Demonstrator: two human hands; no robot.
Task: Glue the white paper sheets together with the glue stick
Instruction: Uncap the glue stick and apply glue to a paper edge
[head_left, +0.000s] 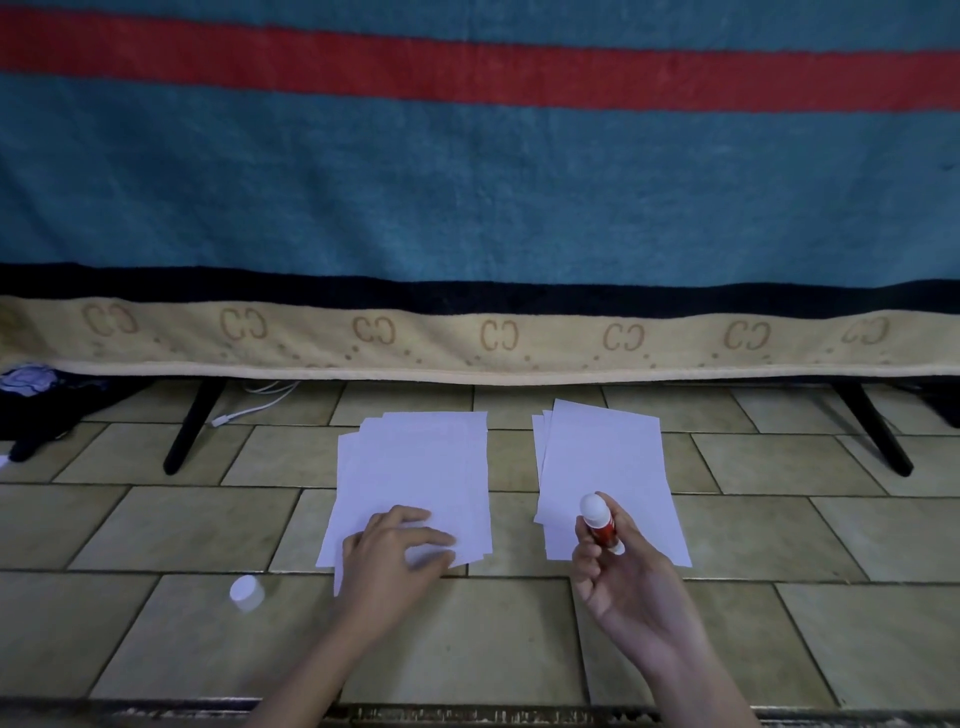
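Two white paper stacks (415, 467) (608, 467) side by side; uncapped glue stick (600, 522) above right stack.

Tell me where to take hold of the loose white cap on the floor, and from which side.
Grip the white cap round its side wall, coming straight down from above. It sits alone on the tiled floor, left of the left hand, so nothing blocks its sides. Which end faces up is unclear.

Matt white paper sheets (415, 467) on smooth tiled floor (779, 623); glossy plastic glue stick (600, 525); rough terry-like cloth (467, 208) at 12 o'clock.
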